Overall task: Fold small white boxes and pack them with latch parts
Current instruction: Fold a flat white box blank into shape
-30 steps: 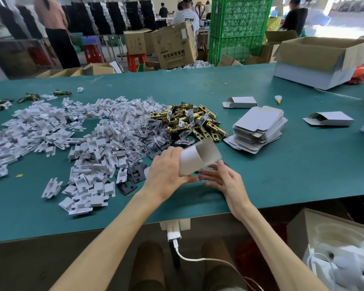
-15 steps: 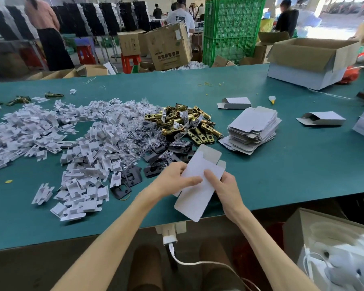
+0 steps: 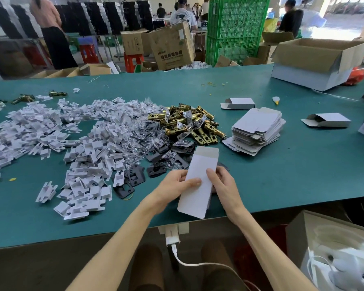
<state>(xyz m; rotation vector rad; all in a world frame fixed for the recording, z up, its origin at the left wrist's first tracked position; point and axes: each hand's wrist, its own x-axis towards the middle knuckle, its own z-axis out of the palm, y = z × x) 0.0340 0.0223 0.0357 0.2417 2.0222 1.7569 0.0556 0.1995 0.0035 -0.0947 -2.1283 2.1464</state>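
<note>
A flat white box (image 3: 195,198) is pinched between thumb and curled fingers by the left hand (image 3: 172,185) and the right hand (image 3: 225,186), over the teal table's (image 3: 292,175) near edge. Green print on 1 brown carton (image 3: 172,47) cannot be read. Green crates (image 3: 235,28) are stacked behind it.

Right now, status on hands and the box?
Left hand and right hand grip the white box blank, thumbs on top. Looks flat, flaps not yet folded. Black plates just beyond; nothing in the way.
</note>
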